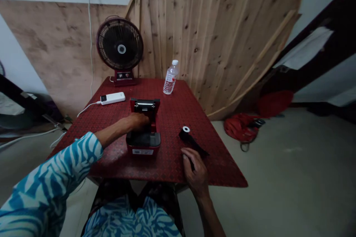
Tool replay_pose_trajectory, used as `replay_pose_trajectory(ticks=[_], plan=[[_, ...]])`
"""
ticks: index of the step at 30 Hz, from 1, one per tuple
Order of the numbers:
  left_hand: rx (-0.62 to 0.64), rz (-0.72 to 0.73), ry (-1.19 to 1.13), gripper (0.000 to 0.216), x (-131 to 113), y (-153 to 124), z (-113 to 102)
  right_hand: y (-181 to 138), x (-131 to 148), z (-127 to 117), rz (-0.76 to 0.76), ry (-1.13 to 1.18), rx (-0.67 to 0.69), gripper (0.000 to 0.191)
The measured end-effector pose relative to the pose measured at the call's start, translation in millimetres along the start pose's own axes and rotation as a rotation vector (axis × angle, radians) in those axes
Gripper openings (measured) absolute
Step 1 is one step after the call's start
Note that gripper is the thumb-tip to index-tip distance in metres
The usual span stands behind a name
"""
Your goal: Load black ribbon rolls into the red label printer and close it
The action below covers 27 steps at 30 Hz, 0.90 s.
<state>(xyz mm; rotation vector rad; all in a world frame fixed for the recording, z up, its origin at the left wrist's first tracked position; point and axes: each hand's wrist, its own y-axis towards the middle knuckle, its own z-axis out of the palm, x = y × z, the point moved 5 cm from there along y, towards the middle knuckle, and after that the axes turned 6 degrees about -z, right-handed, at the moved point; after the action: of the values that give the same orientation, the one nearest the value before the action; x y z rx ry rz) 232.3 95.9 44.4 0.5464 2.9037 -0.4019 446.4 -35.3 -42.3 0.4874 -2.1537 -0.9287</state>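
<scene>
A small red and black printer (144, 142) with its lid (145, 104) raised stands on the red-covered table. My left hand (139, 121) reaches into the printer from the left; its fingers are hidden inside, so their grip does not show. Right of the printer stands a roll of black ribbon (184, 132) with a white core, its loose tail lying across the table to the right. Just in front of the roll, near the front edge, my right hand (196, 168) rests loosely curved, thumb and fingers apart, with nothing visible in it.
A clear water bottle (170, 77) and a dark red fan (121, 50) stand at the table's (111, 155) back. A white power bank (112, 98) with a cable lies at the left. A wooden round panel (200, 37) leans behind. On the floor at right lies a red bag (240, 127).
</scene>
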Motion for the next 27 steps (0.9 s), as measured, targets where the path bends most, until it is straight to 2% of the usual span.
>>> replay_pose_trajectory(ticks=[4,7,9,11,13,15,18,20,23,27], plan=[[-0.063,0.054,-0.009,0.032,4.0,-17.0,-12.2,-1.7,1.8,0.6,0.028,-0.009,-0.020,0.021],[-0.249,0.152,-0.175,0.038,17.9,-50.7,-38.2,-3.1,2.6,1.3,0.045,0.009,-0.023,0.022],[-0.380,0.131,-0.375,0.043,44.1,-74.3,-53.3,-3.6,3.2,1.6,0.051,0.012,-0.023,0.022],[-0.483,0.042,-0.505,0.048,79.5,-90.5,-55.9,-3.7,3.8,2.3,0.054,0.006,-0.015,0.022],[-0.572,-0.084,-0.627,0.047,116.4,-96.9,-43.2,-3.4,4.6,3.2,0.044,0.006,-0.008,0.021],[-0.636,-0.212,-0.736,0.041,145.4,-95.9,-17.0,-3.2,5.4,4.3,0.032,0.007,-0.004,0.021],[-0.634,-0.387,-0.954,0.038,167.3,-89.8,31.1,-3.8,6.3,5.7,0.022,0.001,0.002,0.021],[-0.631,-0.446,-1.066,0.043,170.1,-89.0,51.6,-3.4,8.2,5.7,0.010,0.003,0.021,0.022],[-0.590,-0.451,-1.133,0.049,167.2,-92.4,58.6,3.3,14.5,-0.7,-0.032,0.001,0.049,0.024],[-0.565,-0.439,-1.088,0.054,163.2,-107.2,44.1,30.7,21.3,-21.7,-0.073,-0.097,-0.006,0.024]])
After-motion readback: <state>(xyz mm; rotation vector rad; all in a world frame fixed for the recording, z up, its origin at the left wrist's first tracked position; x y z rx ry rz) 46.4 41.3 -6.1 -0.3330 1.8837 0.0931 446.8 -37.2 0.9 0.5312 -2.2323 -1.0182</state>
